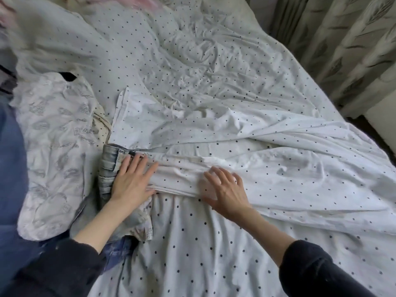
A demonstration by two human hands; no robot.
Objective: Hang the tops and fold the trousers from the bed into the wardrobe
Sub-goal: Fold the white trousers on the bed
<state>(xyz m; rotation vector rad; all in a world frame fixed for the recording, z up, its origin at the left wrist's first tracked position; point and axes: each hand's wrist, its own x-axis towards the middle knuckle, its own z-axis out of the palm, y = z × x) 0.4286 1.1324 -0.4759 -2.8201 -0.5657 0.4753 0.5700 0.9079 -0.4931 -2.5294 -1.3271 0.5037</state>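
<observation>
White trousers [180, 179] lie folded in a long strip across the bed, their grey-lined waistband [108, 168] at the left end. My left hand [131, 179] presses flat on the waistband end, fingers straight. My right hand [225, 187] rests on the strip further right, fingers spread and slightly bent. A white top with a grey print [53, 151] lies in a heap to the left of the trousers. Blue denim [120, 247] shows under my left forearm.
The bed wears a white sheet with black dots [192, 71], rumpled and bunched at the right. Patterned curtains [342, 39] hang along the bed's far right side. A blue garment [10, 157] fills the left edge. Pink cloth [132, 1] lies at the top.
</observation>
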